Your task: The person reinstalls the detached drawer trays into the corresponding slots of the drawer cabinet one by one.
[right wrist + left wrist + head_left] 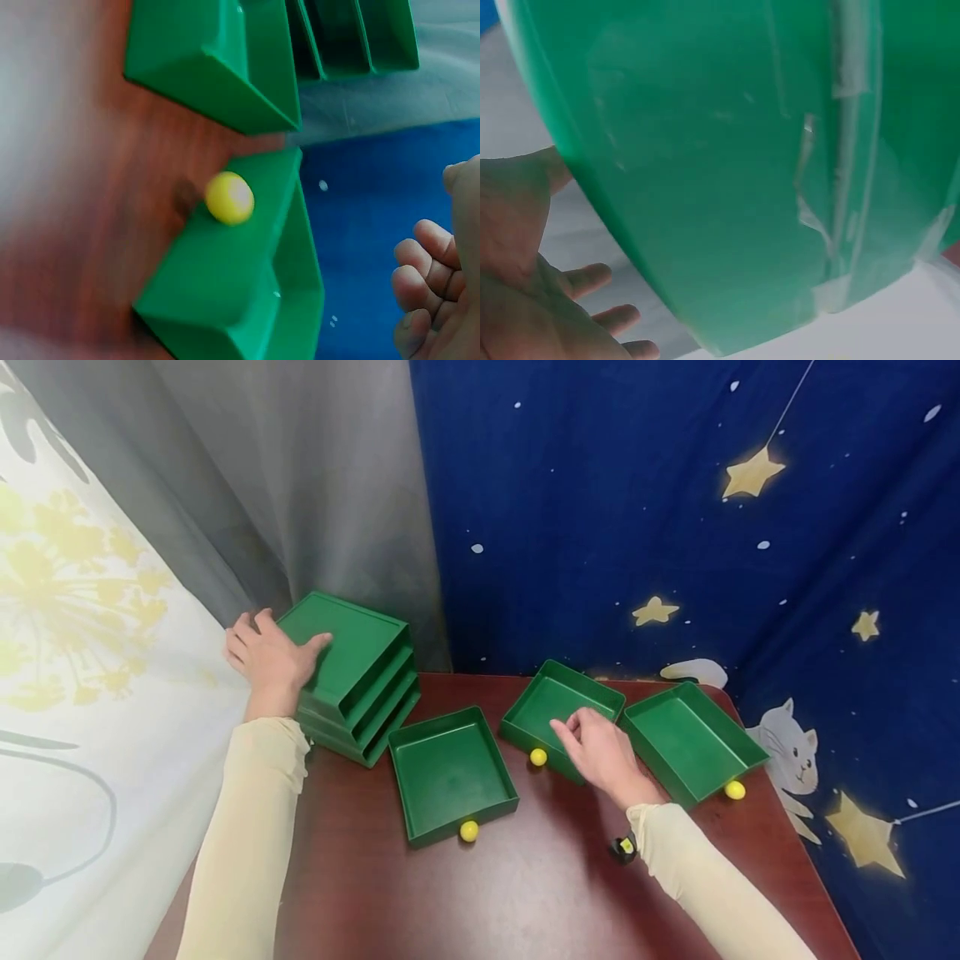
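Observation:
My left hand [273,660] lies at the left edge of a green drawer cabinet [348,643], its thumb over the top and its fingers spread. In the left wrist view, the cabinet's side [705,195] carries strips of clear tape. My right hand [600,752], fingers loosely bent and holding nothing, hovers over the front of the middle green drawer [540,706], overlapping it in the head view. A yellow ball-shaped knob [538,757] is on that drawer's front. Two more green drawers flank it, the left drawer [450,777] and the right drawer [682,743].
The cabinet's open slots [382,710] face right and toward the front. Yellow knobs also show on the left drawer [468,832] and right drawer [735,790]. Everything stands on a reddish-brown table [540,893], with a grey curtain [360,493] and a blue starry curtain [600,510] behind.

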Action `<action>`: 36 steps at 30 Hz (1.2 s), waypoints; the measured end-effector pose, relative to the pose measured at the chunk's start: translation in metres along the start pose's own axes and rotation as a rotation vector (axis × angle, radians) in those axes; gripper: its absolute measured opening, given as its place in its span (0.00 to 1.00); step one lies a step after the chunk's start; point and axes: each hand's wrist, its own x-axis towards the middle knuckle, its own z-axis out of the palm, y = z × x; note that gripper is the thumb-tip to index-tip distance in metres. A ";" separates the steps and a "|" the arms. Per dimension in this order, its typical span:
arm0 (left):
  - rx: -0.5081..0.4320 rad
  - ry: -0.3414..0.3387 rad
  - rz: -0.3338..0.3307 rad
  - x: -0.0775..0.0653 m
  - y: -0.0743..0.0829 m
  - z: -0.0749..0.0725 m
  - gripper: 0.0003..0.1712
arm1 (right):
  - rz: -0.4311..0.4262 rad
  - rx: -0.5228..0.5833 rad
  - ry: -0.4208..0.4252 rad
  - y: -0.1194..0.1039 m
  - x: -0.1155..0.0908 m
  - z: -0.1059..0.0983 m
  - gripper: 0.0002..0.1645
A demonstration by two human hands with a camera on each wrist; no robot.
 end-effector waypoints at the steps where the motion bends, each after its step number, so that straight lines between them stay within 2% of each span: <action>1: -0.002 -0.004 -0.008 0.000 -0.002 0.000 0.59 | 0.003 0.011 -0.004 -0.002 -0.003 0.004 0.28; 6: -0.023 -0.031 -0.035 0.000 -0.014 0.003 0.65 | 0.027 0.062 0.004 -0.008 -0.016 0.020 0.26; 11: 0.003 -0.073 -0.041 0.002 -0.026 0.011 0.69 | 0.066 0.091 0.016 -0.011 -0.027 0.037 0.24; 18: -0.007 -0.124 -0.079 0.004 -0.031 0.014 0.70 | 0.113 0.180 0.041 -0.019 -0.046 0.061 0.20; 23: -0.041 -0.165 -0.137 0.005 -0.033 0.014 0.71 | 0.096 0.197 0.048 -0.023 -0.057 0.082 0.20; 29: -0.071 -0.135 -0.137 0.006 -0.034 0.019 0.71 | 0.065 0.210 0.047 -0.030 -0.066 0.097 0.18; 36: -0.089 -0.126 -0.161 0.007 -0.036 0.019 0.71 | -0.036 0.236 0.031 -0.043 -0.074 0.106 0.22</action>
